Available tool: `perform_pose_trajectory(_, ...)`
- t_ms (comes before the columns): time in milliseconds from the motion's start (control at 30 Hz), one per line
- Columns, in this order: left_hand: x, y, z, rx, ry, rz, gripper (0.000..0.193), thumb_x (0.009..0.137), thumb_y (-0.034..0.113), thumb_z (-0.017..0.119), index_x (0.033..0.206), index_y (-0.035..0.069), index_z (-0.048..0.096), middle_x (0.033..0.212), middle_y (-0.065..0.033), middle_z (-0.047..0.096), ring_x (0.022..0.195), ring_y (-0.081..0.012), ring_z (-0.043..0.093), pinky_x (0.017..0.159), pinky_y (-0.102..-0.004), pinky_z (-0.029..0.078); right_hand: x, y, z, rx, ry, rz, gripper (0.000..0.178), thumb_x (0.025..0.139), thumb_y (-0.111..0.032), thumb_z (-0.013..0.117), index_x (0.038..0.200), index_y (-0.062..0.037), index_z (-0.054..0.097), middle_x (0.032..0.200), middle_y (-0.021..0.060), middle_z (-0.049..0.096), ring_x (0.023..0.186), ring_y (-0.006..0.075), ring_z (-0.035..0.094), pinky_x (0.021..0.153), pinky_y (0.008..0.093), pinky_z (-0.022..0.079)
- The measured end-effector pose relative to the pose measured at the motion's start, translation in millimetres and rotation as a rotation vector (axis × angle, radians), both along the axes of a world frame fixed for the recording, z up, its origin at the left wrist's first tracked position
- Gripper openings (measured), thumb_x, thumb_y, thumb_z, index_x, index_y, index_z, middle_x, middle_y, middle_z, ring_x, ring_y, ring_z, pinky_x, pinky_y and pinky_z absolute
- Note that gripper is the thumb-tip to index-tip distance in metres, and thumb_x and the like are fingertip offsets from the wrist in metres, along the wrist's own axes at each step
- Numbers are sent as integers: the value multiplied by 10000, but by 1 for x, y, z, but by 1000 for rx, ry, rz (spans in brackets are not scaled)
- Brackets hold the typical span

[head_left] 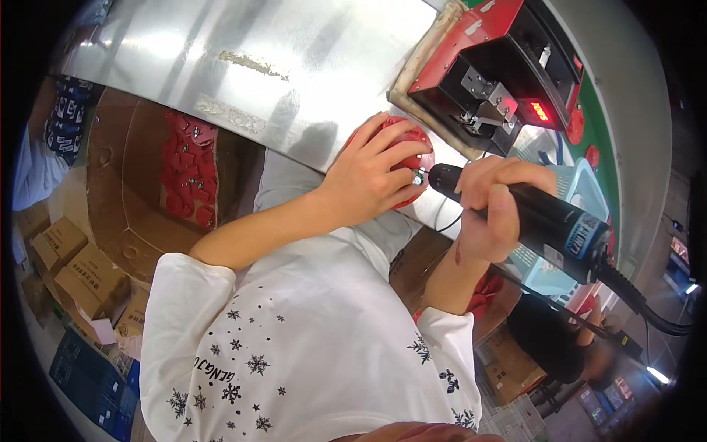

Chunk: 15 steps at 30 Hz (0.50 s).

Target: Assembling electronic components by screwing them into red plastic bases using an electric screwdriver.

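Observation:
My left hand (368,175) is wrapped over a red round part (421,140), its fingers bent across the top and pressing it at the edge of the metal table. A small shiny metal piece (418,177) shows at the part's right side, by my fingertips. In my right hand (495,202) is a black electric screwdriver (554,219), held nearly level with its nose pointing left. The nose is close to the metal piece; whether the two touch, I cannot tell. My palm hides much of the red part.
A red and black screw feeder (501,81) with a lit display stands at the far right of the metal table (243,44). Beside it is a light blue basket (582,184). The screwdriver's cord (648,313) trails right. At left, a cardboard box (129,177) holds several red parts (190,173).

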<state>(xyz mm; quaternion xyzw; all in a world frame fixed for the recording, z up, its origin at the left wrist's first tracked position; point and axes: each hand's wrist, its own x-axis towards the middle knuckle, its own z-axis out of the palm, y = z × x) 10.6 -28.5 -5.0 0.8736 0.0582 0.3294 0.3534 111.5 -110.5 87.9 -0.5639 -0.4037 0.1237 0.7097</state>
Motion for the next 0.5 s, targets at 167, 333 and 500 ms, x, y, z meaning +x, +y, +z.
perform_pose_trajectory(167,0,2,5,4,24,-35,178,632,200,703,607,64,591,1007,-39,562,1086,-258,477,950,-448,354,22,-9,46,252,-39,144,258,798,-228,538,903,0,477,583,80,488,454,169,450,467,312,410)
perform_pose_trajectory(333,-1,3,1,17,18,-20,190,631,205,704,597,67,577,1009,-42,564,1081,-258,480,946,-451,358,58,14,60,286,-22,-129,303,785,-295,447,880,-16,517,530,61,403,409,166,374,441,333,348)
perform_pose_trajectory(500,0,2,2,1,11,-18,182,617,195,703,604,68,574,1010,-57,566,1070,-268,484,947,-461,358,63,28,56,155,-30,-163,301,787,-253,432,859,34,489,501,65,377,395,171,359,441,333,359)
